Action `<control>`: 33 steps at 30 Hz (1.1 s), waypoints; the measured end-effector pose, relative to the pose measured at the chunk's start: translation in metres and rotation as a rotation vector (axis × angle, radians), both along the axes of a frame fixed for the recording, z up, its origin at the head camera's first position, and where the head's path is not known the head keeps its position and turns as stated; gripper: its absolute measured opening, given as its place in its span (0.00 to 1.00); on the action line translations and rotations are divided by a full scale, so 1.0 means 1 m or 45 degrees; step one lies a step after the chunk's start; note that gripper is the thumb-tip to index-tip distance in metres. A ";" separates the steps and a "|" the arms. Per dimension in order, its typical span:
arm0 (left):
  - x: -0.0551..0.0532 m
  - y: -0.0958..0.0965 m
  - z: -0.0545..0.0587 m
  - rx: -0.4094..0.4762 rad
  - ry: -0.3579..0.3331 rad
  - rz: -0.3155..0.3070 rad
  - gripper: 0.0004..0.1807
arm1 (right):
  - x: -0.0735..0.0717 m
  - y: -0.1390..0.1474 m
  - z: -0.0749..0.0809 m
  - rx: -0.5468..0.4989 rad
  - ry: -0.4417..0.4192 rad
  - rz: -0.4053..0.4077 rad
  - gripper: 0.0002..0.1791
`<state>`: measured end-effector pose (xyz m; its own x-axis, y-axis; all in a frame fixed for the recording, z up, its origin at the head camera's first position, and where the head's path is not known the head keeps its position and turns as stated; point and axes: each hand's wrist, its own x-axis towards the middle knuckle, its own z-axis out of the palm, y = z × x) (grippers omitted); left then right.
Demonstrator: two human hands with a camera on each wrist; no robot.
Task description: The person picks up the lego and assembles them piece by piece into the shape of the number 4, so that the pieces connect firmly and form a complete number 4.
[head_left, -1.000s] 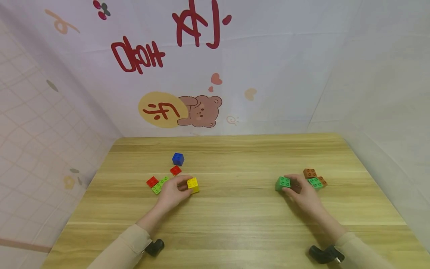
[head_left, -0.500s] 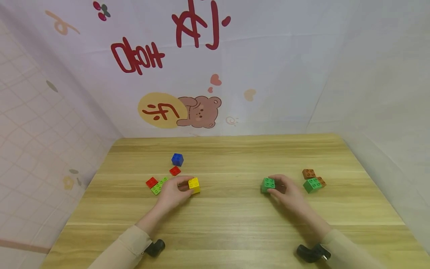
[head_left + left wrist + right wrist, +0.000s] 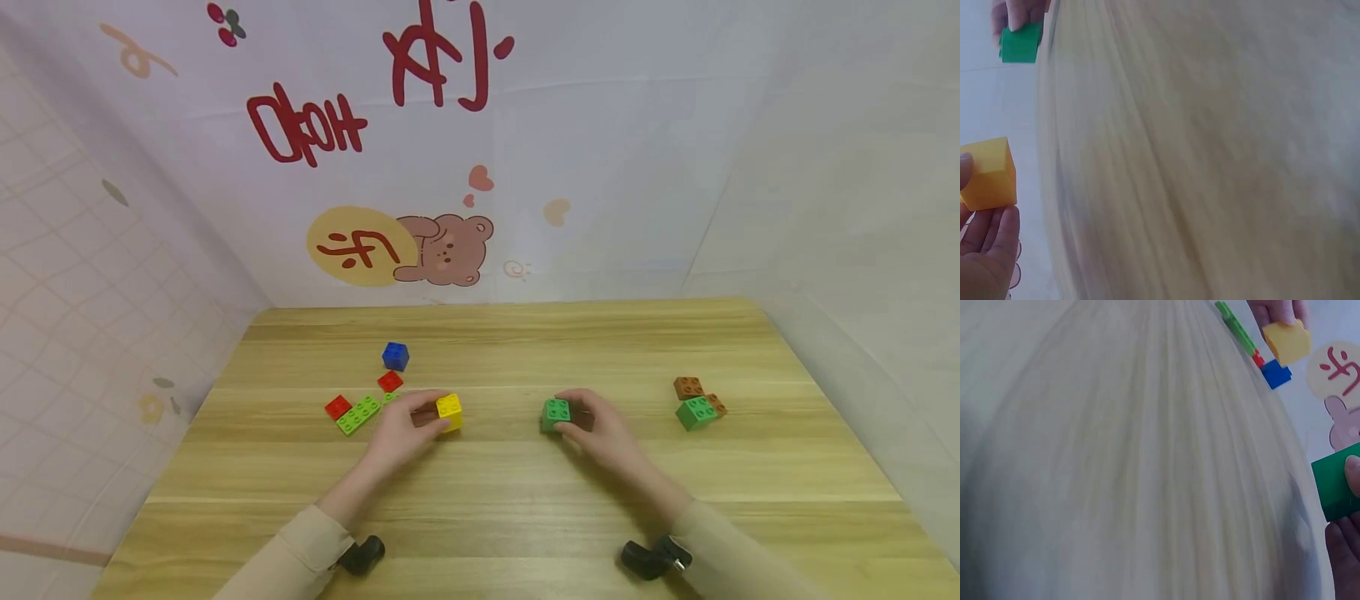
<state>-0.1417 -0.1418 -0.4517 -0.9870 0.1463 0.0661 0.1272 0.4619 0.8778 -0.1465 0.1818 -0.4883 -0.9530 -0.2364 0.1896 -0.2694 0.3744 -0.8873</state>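
Between thumb and fingers my left hand (image 3: 399, 432) pinches a yellow toy building brick (image 3: 449, 412), studs up. My right hand (image 3: 604, 432) pinches a green building brick (image 3: 557, 415) the same way, a short gap to the right of the yellow one. In the left wrist view the yellow brick (image 3: 991, 174) shows near, with the green brick (image 3: 1020, 44) farther off in the other hand. The right wrist view has the green brick (image 3: 1337, 481) close at the right edge and the yellow brick (image 3: 1287, 342) beyond it.
Left of my hands lie a blue brick (image 3: 396, 356), two flat red bricks (image 3: 390, 381) and a long light-green brick (image 3: 358, 415). Another light-green piece is partly hidden behind my left hand. At right sit another green brick (image 3: 697, 412) and two brown bricks (image 3: 688, 387) on the wooden table (image 3: 510, 517).
My right hand has carried its green brick left, away from the brown bricks. My left hand has shifted slightly right with the yellow brick, so the two bricks are much closer together.
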 end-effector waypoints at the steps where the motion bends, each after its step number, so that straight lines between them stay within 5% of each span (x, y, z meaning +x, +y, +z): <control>1: 0.000 0.002 0.000 0.002 0.003 -0.002 0.21 | -0.001 -0.003 -0.001 -0.001 0.013 0.012 0.22; 13: 0.002 0.018 0.001 0.051 0.033 -0.032 0.21 | -0.007 -0.031 -0.003 -0.038 0.003 0.058 0.22; 24: 0.001 0.033 0.003 0.056 0.052 -0.111 0.21 | -0.018 -0.043 -0.008 0.075 -0.003 -0.029 0.22; 33: -0.005 0.044 0.005 0.148 0.065 -0.172 0.22 | -0.023 -0.044 -0.010 0.038 -0.067 -0.021 0.23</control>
<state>-0.1470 -0.0979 -0.4464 -0.9538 0.2660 0.1397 0.2270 0.3332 0.9151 -0.1693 0.1382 -0.4986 -0.9652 -0.2254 0.1323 -0.2163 0.4048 -0.8884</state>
